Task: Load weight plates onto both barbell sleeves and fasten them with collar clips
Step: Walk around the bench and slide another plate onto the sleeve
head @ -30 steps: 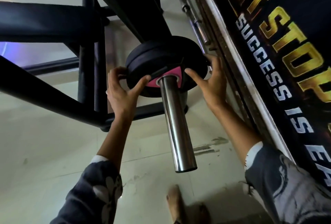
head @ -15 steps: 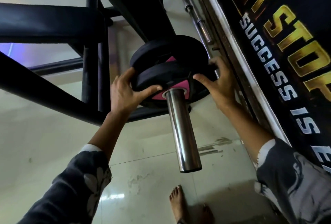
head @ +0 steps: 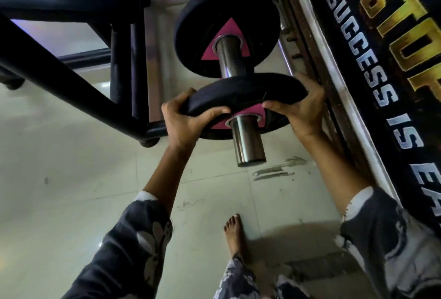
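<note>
A chrome barbell sleeve (head: 248, 146) points toward me over the floor. Far up the sleeve sits one black weight plate (head: 257, 12) with a pink triangle mark. A second black plate (head: 245, 93), pink round its hole, hangs on the sleeve near its end, well apart from the first. My left hand (head: 183, 119) grips this nearer plate's left rim, thumb on its face. My right hand (head: 300, 107) grips its right rim. No collar clip is in view.
A black steel rack frame (head: 71, 76) stands to the left and behind the plates. A dark banner wall (head: 372, 71) with a metal rail runs along the right. My bare foot (head: 235, 234) stands on the pale tiled floor (head: 71, 191) below the sleeve end.
Both hands have drawn the nearer plate along the sleeve toward its end, away from the other plate; a gap of bare sleeve now shows between the two plates.
</note>
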Tool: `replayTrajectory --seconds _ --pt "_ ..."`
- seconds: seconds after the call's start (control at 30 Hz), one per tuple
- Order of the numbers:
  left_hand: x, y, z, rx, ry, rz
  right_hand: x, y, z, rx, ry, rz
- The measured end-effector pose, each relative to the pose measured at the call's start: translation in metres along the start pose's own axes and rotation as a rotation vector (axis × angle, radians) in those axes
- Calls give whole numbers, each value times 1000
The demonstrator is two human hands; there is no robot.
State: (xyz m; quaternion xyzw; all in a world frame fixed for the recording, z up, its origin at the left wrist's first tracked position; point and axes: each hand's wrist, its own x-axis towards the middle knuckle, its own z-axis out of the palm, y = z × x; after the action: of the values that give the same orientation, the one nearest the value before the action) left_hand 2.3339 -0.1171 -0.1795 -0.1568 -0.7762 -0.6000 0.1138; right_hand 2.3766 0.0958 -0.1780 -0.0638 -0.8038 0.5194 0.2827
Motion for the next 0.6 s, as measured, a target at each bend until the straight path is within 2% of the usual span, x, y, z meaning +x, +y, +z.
replayTrajectory --seconds 0.17,0.27,0.37,0.47,0.6 --pt "-98 35 -13 19 23 -93 -88 -35 -44 -71 -37 57" --pt "-145 77 -23 -31 -22 -157 -136 -76 -76 -96 -60 99" --pt "-182 124 -44 -74 -31 -150 -170 -125 -106 -114 -71 66" --pt "-211 176 -77 -91 29 -139 -189 -184 -125 -134 -113 50" --pt "-240 263 -154 -99 167 -88 -207 -292 -124 -91 -143 -116"
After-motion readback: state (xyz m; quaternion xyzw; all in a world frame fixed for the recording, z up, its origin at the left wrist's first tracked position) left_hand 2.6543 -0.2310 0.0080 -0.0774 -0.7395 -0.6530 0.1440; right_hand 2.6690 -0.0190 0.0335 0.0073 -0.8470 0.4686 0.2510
